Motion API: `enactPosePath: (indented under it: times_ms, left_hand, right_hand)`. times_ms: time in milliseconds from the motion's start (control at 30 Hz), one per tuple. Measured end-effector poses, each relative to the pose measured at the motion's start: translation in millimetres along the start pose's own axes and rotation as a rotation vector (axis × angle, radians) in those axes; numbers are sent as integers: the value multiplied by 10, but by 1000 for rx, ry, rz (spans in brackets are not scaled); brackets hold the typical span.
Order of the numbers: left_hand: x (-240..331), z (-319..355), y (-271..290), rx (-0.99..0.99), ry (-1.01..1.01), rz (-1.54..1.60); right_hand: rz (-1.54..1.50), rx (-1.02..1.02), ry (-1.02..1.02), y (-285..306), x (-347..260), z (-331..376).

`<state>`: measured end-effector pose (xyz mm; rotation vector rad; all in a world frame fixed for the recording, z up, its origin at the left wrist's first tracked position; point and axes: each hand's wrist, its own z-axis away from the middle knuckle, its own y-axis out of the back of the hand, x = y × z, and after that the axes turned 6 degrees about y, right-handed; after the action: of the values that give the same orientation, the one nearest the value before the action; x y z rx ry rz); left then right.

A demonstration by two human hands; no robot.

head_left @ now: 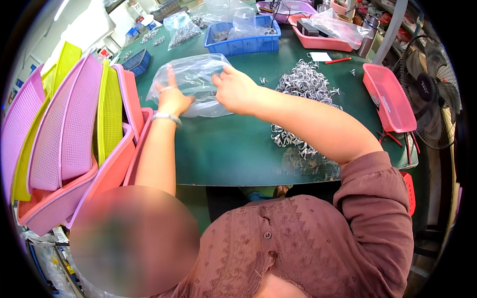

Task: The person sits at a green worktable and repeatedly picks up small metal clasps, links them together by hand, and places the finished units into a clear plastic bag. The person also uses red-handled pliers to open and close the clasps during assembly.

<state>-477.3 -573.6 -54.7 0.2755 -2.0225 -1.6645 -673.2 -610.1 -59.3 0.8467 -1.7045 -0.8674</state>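
Note:
A clear plastic bag (198, 79) lies spread on the green table, in front of me and a little left. My left hand (172, 98), with a pale bangle on its wrist, is at the bag's left side. Its index finger points up and its thumb sticks out to the right, against the plastic. Whether the fingers are inside the bag or on top, I cannot tell. My right hand (234, 91) is closed on the bag's right edge, fingertips pinching the film. Right of it, partly behind my right forearm, lies a heap of small silver metal parts (305, 82).
Stacked pink, purple and lime baskets (82, 119) crowd the left. A blue crate (243, 39) and a pink tray (323, 39) stand at the back. To the right are a pink basket (390, 97), red-handled pliers (392, 138) and a black fan (430, 92).

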Motion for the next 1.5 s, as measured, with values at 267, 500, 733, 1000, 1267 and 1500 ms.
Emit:
enactPosePath:
  times_ms: [267,500,733,1000,1267,1500]
  left_hand:
    - [147,-627,-265,101,146,183]
    - [283,-682,-183,55,17,-35]
    - [352,47,260,155,-380,7]
    - [168,387,66,73,-626,120]
    - [382,388,9,-13,-514,-6]
    - [443,507,15,-213,-373,-265]
  right_hand:
    - [-4,-48,249,-41,-361,-139]
    - [-43,173,158,-199,-212,63]
    - [-279,442,-18,408,219,703]
    - [-525,180,-369,418,91,2069]
    - [-472,504,-137,562,35,837]
    - [-194,-212,-221,163,402,-446]
